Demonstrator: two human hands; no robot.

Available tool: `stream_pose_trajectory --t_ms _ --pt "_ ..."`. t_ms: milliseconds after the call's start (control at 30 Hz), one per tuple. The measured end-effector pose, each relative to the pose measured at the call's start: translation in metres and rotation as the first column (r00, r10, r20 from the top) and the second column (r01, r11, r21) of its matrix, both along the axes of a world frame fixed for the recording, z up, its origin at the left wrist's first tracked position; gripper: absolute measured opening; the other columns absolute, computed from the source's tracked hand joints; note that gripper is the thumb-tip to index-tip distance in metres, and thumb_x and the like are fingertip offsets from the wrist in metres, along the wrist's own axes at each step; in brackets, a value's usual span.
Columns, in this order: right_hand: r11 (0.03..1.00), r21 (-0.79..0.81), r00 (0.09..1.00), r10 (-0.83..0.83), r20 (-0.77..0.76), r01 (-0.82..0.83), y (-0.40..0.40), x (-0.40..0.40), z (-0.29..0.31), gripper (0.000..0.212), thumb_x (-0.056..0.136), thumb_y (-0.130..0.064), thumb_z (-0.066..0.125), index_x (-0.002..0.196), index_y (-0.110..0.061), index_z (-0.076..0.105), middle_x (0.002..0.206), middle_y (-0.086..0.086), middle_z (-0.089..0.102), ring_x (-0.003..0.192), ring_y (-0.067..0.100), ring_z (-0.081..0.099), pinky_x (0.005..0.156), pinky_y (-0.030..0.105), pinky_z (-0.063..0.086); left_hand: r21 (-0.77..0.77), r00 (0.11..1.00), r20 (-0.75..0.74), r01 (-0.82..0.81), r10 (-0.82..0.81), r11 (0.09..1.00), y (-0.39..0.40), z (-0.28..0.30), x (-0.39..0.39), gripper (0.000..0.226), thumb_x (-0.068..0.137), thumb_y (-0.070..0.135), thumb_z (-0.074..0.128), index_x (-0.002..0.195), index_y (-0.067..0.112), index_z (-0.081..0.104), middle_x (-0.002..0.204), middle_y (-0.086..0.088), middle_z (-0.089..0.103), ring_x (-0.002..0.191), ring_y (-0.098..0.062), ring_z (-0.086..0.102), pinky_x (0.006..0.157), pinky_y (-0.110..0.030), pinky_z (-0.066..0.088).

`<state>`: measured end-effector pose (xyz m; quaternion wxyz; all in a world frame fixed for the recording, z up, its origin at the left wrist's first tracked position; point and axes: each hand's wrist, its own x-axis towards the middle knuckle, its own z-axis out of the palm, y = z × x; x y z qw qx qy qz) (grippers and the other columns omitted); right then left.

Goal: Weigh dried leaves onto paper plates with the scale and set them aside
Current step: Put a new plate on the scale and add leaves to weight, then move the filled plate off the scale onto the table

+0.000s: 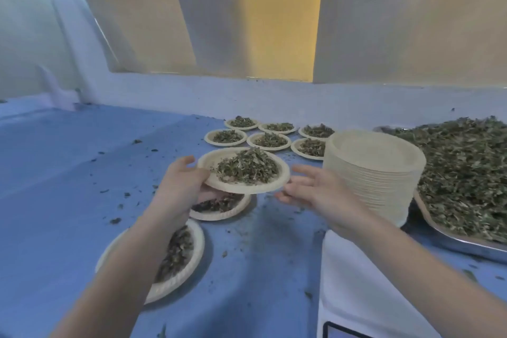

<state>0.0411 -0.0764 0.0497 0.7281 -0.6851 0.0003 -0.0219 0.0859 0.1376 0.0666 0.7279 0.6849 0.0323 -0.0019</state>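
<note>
A plate of dried leaves held up over the blue table.

The left hand [181, 184] grips the near-left rim of the paper plate [216, 181], thumb on top, fingers curled beneath; its heap of leaves [247, 169] sits a little right of centre. The right hand [315, 192] is just beside the plate's right edge, fingers straight and spread, holding nothing. Two filled plates [219, 212] lie below on the table [68, 173], six more [270, 140] beyond. At right stand a stack of empty plates [373, 173], a metal tray [461, 244] heaped with leaves, and a white scale [356, 291] nearest.
</note>
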Motion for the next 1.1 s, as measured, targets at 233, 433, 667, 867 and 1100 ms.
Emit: stream_pose_trajectory --t_ms 233,433,667,867,1100 --pt "0.998 -0.008 0.993 -0.059 -0.106 0.059 0.051 0.090 -0.002 0.051 0.087 0.011 0.054 0.135 0.003 0.041 0.068 0.003 0.070 0.070 0.017 0.071 0.078 0.027 0.057 -0.054 0.964 -0.147 -0.231 0.221 0.971 0.054 0.005 0.078 0.055 0.092 -0.008 0.049 0.143 -0.005 0.028 0.142 -0.027 0.036 0.062 -0.031 0.067 0.043 -0.027 0.052" --pt "0.995 -0.032 0.981 -0.098 -0.170 0.094 0.079 0.153 -0.011 0.044 0.088 0.006 0.055 0.131 -0.002 0.049 0.104 0.013 0.065 0.070 0.013 0.071 0.068 0.022 0.057 -0.028 0.880 -0.227 -0.434 0.417 0.900 0.078 -0.022 0.164 0.042 0.095 -0.004 0.044 0.136 0.001 0.040 0.136 -0.021 0.046 0.072 -0.034 0.065 0.064 -0.038 0.055" --pt "0.986 -0.026 0.964 -0.166 -0.207 0.164 0.095 0.208 -0.020 0.039 0.091 0.001 0.053 0.128 -0.011 0.052 0.077 0.000 0.065 0.072 0.012 0.071 0.090 0.035 0.054 -0.114 0.862 -0.310 -0.452 0.401 0.885 0.062 -0.069 0.228 0.051 0.094 -0.003 0.048 0.143 0.002 0.033 0.136 -0.022 0.045 0.091 -0.033 0.059 0.072 -0.039 0.054" --pt "0.987 0.010 0.964 -0.158 -0.214 0.163 0.089 0.225 -0.026 0.033 0.090 0.000 0.054 0.120 -0.015 0.052 0.080 0.006 0.070 0.073 0.012 0.071 0.076 0.026 0.056 0.274 0.877 -0.197 -0.380 0.438 0.884 0.050 -0.084 0.246 0.050 0.094 0.021 0.057 0.139 0.007 0.038 0.094 -0.014 0.061 0.075 -0.029 0.059 0.067 -0.041 0.052" --pt "0.988 0.023 0.968 -0.147 -0.205 0.155 0.081 0.217 -0.024 0.031 0.089 0.001 0.055 0.115 -0.016 0.050 0.090 0.012 0.070 0.075 0.015 0.071 0.081 0.031 0.057 0.466 0.948 -0.193 -0.136 0.251 0.874 0.038 -0.074 0.242 0.009 0.095 0.015 0.053 0.099 0.008 0.049 0.063 -0.006 0.038 0.050 -0.016 0.031 0.047 -0.027 0.027"
